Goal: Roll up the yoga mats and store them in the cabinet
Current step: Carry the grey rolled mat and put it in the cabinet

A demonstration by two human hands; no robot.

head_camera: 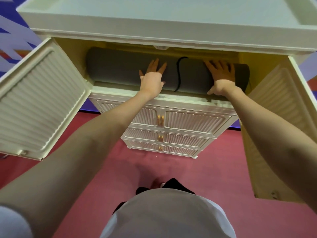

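A rolled grey yoga mat point(118, 68) lies lengthwise inside the top compartment of a white cabinet point(163, 31). A black strap point(179, 73) loops around the roll near its middle. My left hand point(152, 76) presses flat on the mat left of the strap, fingers straight and spread. My right hand point(221, 76) presses flat on the mat near its right end, which pokes slightly past the shelf's front edge.
Both top doors stand wide open, the left door point(39, 102) and the right door point(277, 127) flanking my arms. Below are several shut ribbed compartments with gold handles point(160, 120). The floor point(223, 160) is red carpet.
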